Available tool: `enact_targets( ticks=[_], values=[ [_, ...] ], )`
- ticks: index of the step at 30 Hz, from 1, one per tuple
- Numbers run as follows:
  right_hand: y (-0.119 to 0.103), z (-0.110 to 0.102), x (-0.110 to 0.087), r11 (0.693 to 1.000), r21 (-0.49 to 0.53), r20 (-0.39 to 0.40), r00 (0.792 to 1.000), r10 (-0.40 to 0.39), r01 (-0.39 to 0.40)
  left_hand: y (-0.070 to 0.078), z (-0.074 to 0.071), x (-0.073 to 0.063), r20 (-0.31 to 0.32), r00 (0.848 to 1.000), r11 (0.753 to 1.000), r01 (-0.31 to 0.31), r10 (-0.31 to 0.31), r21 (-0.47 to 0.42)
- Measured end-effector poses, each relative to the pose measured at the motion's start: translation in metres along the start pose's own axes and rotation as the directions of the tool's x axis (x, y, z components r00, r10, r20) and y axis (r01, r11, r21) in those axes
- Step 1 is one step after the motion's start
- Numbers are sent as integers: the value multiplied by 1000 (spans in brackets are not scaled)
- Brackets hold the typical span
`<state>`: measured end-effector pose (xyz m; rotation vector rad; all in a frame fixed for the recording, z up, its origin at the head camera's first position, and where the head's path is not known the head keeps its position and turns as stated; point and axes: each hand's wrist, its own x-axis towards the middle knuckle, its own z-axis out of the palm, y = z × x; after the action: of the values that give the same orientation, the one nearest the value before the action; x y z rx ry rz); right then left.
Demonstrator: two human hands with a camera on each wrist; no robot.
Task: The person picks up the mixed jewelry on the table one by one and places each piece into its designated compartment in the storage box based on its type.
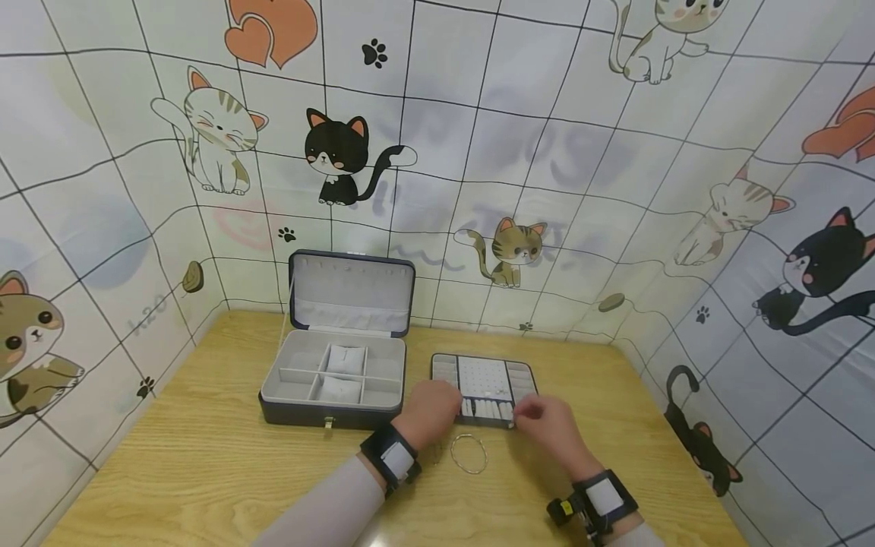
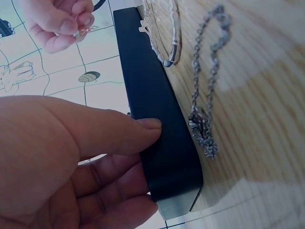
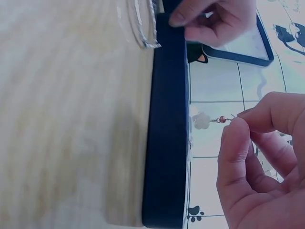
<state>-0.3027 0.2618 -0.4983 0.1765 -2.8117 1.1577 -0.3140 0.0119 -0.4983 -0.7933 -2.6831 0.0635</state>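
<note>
A dark-sided jewelry tray (image 1: 484,374) with a pale lining lies on the table, showing a dotted middle panel and ring slots at its near side. My left hand (image 1: 432,410) holds its near left corner; in the left wrist view the thumb presses the dark side wall (image 2: 157,129) and the other fingers curl beneath the thumb. Over the tray's near right corner, my right hand (image 1: 550,429) pinches an earring (image 3: 202,120) between thumb and forefinger. The earring has a pale flower and a small red bead, and hangs beside the tray wall.
An open jewelry box (image 1: 294,415) with compartments and two small cushions (image 1: 346,359) stands left of the tray. A bangle (image 1: 469,454) lies in front of the tray, with a silver chain (image 2: 196,62) near it. Cat-patterned cloth (image 1: 437,167) hangs behind the table.
</note>
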Motion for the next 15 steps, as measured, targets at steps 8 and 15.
enact_targets(
  ticks=[8, 15],
  values=[
    [-3, -10, 15, 998, 18, -26, 998, 56, -56, -1, 0, 1, 6, 1000, 1000, 0, 0, -9],
    [1, -15, 29, 993, 51, -30, 994, 104, -102, -2, 3, 1, 12, 1000, 1000, -7, 7, -18]
  ],
)
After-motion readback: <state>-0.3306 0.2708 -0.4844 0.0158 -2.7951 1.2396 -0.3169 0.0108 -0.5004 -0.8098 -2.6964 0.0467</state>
